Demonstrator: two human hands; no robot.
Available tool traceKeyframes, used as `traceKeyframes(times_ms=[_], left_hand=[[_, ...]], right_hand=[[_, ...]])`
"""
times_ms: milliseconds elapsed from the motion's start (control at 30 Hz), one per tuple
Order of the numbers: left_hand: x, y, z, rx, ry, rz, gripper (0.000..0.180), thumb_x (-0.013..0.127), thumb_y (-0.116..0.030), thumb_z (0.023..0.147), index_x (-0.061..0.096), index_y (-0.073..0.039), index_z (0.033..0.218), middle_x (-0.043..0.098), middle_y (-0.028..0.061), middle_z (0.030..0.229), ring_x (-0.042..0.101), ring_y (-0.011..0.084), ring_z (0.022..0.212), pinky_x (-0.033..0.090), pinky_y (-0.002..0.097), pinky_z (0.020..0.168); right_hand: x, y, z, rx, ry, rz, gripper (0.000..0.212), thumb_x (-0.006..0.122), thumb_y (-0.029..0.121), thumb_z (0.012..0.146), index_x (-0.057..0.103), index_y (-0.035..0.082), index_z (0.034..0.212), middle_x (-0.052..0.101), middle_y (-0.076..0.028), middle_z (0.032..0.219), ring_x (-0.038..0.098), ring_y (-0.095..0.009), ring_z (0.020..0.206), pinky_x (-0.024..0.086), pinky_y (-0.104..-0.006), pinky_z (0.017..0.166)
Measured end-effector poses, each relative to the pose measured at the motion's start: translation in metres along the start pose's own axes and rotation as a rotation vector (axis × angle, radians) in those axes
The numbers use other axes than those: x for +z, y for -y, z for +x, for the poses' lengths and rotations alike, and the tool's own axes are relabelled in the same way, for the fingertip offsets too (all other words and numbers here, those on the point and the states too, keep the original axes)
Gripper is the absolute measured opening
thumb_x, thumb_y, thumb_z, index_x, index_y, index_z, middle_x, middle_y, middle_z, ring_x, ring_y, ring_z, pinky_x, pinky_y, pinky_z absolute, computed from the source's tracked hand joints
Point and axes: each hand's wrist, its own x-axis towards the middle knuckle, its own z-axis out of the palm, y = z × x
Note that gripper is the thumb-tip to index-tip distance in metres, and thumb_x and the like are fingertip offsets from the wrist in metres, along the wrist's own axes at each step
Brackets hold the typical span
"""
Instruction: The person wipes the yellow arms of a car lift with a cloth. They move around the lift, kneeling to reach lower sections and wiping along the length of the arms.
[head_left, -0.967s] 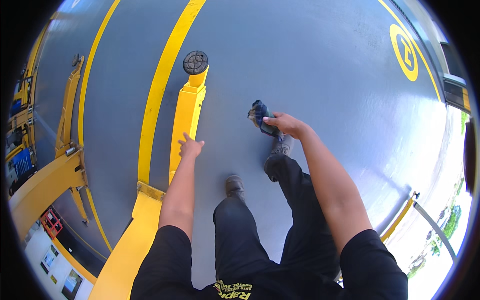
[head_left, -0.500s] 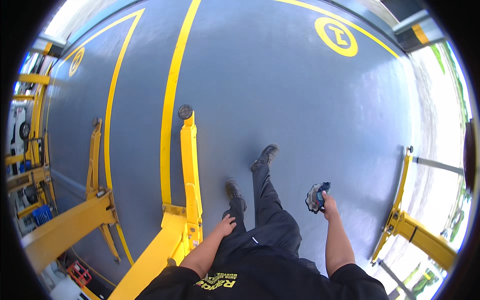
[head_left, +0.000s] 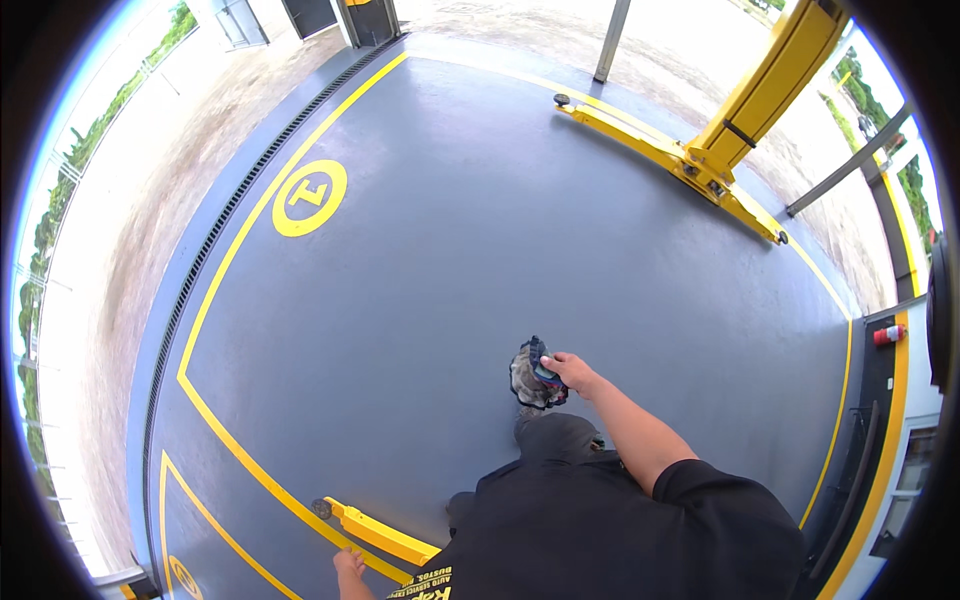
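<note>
Open grey floor (head_left: 450,260) ahead; yellow lift arm (head_left: 380,532) crowds left hand (head_left: 349,566).

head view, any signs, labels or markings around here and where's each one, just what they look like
Floor sign: far left on the grey floor, a yellow ring round a yellow character.
Second floor sign: bottom left edge, a yellow ring, partly cut off.
Shirt print: lower middle, yellow lettering on the black shirt, mostly out of frame.
Red fitting: right edge by the yellow strip, a small red cylinder; no label can be made out.
</note>
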Motion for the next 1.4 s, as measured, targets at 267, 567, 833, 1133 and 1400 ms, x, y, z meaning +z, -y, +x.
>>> traceKeyframes(times_ms=[267, 567, 833, 1133, 1400], left_hand=[[0.260, -0.283, -0.188, 0.493, 0.667, 0.333, 0.048, 0.059, -0.038, 0.110, 0.055, -0.015, 0.152, 0.074, 0.0035, 0.131, 0.071, 0.0206, 0.112, 0.053, 0.0443, 0.098], [0.359, -0.503, -0.238, 0.477, 0.491, 0.783, 0.045, 0.057, -0.035, 0.111, 0.058, -0.013, 0.151, 0.075, 0.0056, 0.127, 0.071, 0.0238, 0.111, 0.056, 0.0453, 0.094], [0.500, -0.754, -0.299, 0.407, 0.384, 0.967, 0.041, 0.056, -0.033, 0.110, 0.060, -0.015, 0.147, 0.076, 0.0041, 0.122, 0.071, 0.0208, 0.103, 0.057, 0.0435, 0.085], [0.743, -1.013, -0.542, 1.052, 0.751, 0.653, 0.049, 0.058, -0.035, 0.109, 0.057, -0.011, 0.152, 0.074, 0.0043, 0.130, 0.069, 0.0180, 0.112, 0.053, 0.0379, 0.093], [0.819, -1.032, -0.597, 0.512, 0.471, 1.058, 0.046, 0.061, -0.035, 0.108, 0.057, -0.013, 0.149, 0.074, 0.0052, 0.129, 0.070, 0.0225, 0.112, 0.055, 0.0429, 0.093]], right_hand=[[-0.224, 0.074, -0.005, -0.163, -0.265, 0.700, 0.057, 0.061, 0.053, 0.109, 0.065, 0.004, 0.139, 0.075, -0.009, 0.125, 0.071, -0.020, 0.114, 0.058, -0.0406, 0.099], [-0.307, 0.125, 0.094, -0.204, -0.403, 0.968, 0.061, 0.059, 0.056, 0.109, 0.064, 0.003, 0.139, 0.073, -0.011, 0.132, 0.071, -0.024, 0.117, 0.057, -0.0429, 0.103], [-0.403, 0.211, 0.184, -0.086, -0.761, 0.941, 0.061, 0.057, 0.056, 0.110, 0.068, 0.001, 0.133, 0.074, -0.011, 0.122, 0.071, -0.024, 0.111, 0.057, -0.0432, 0.099], [-0.548, 0.286, 0.307, -0.127, -0.881, 0.959, 0.047, 0.068, 0.054, 0.105, 0.069, 0.012, 0.126, 0.072, -0.001, 0.115, 0.069, -0.017, 0.102, 0.055, -0.0439, 0.092], [-0.711, 0.366, 0.486, 0.147, -0.889, 0.766, 0.045, 0.071, 0.033, 0.105, 0.058, 0.004, 0.137, 0.070, -0.011, 0.122, 0.071, -0.025, 0.105, 0.059, -0.0426, 0.082]])
